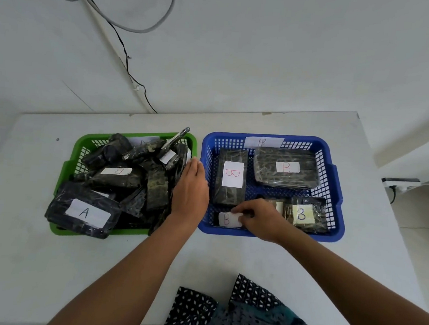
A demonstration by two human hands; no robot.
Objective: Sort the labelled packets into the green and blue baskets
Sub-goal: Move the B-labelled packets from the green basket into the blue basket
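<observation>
A green basket (pixel 81 141) on the left is heaped with several dark wrapped packets; one at its front carries an "A" label (pixel 85 213), another a "B" label (pixel 117 171). To its right a blue basket (pixel 334 175) holds several dark packets labelled "B" lying flat. My left hand (pixel 190 188) lies flat, fingers together, over the green basket's right edge against the packets there. Inside the blue basket's front left corner, my right hand (pixel 260 219) pinches a small packet with a white "B" label (pixel 229 219).
Both baskets stand on a white table (pixel 226 264) against a white wall. Cables run down the wall behind the green basket. A power strip (pixel 401 184) sits off the table's right side. Patterned dark cloth (pixel 235 316) lies at the near table edge.
</observation>
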